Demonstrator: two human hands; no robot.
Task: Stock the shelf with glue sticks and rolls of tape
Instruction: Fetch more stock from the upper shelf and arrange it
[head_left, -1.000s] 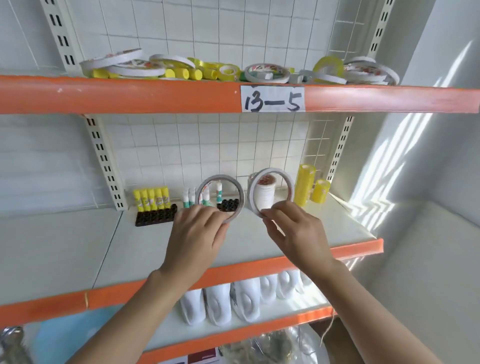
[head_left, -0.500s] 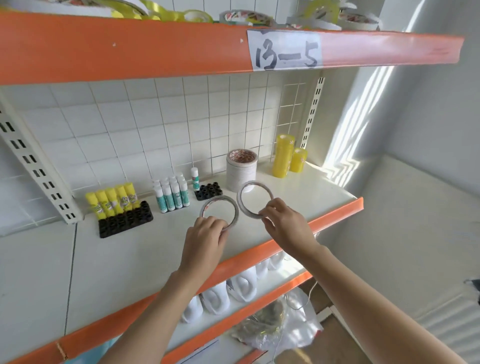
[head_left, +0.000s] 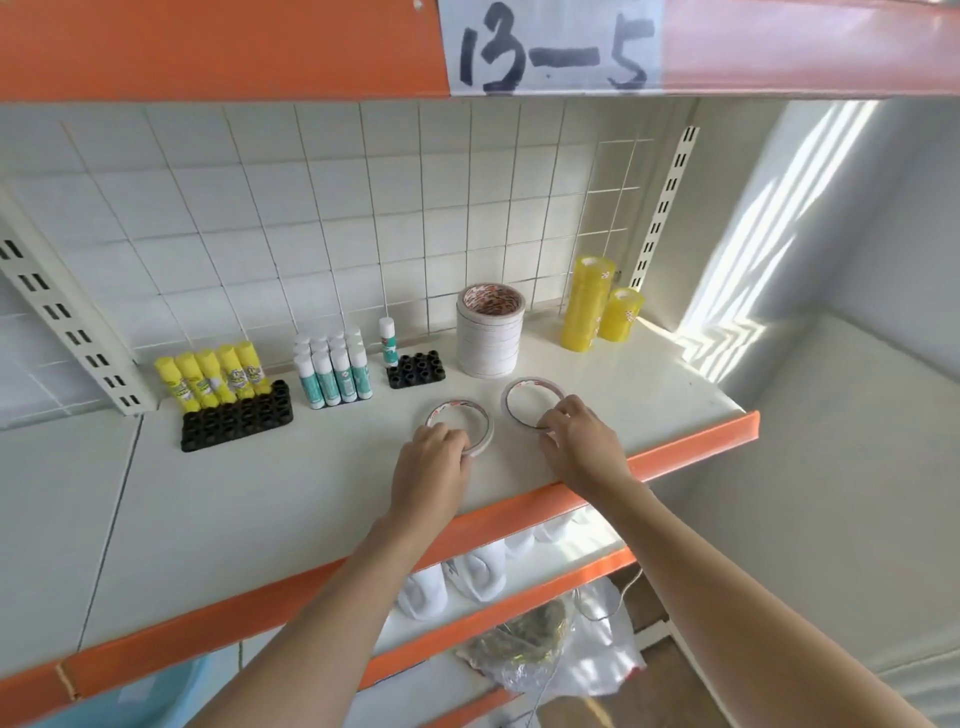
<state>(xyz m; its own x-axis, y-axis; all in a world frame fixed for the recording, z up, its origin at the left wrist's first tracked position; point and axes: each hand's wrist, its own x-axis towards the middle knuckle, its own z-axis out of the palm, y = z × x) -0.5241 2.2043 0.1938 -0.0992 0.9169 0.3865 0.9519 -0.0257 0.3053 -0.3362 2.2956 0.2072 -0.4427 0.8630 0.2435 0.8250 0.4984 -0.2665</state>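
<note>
Two thin white tape rolls lie flat on the white shelf (head_left: 270, 499). My left hand (head_left: 431, 462) grips the near rim of the left roll (head_left: 483, 415). My right hand (head_left: 576, 441) pinches the near rim of the right roll (head_left: 519, 389). Behind them stands a stack of white tape rolls (head_left: 490, 332). Two stacks of yellow tape (head_left: 597, 306) stand at the back right. Yellow glue sticks (head_left: 213, 376) stand in a black tray (head_left: 236, 423). White-and-teal glue sticks (head_left: 332, 371) stand beside a smaller black tray (head_left: 415, 369) holding one stick.
An orange shelf edge (head_left: 218, 47) with a label "13-5" hangs overhead. The shelf's own orange front lip (head_left: 691, 441) runs under my wrists. White bottles (head_left: 467, 571) stand on the shelf below, with a plastic bag (head_left: 550, 654) lower down. A white wall closes the right side.
Both hands came down and forward with the two tape rolls, which went from held upright to lying flat on the shelf. My view moved closer and lower.
</note>
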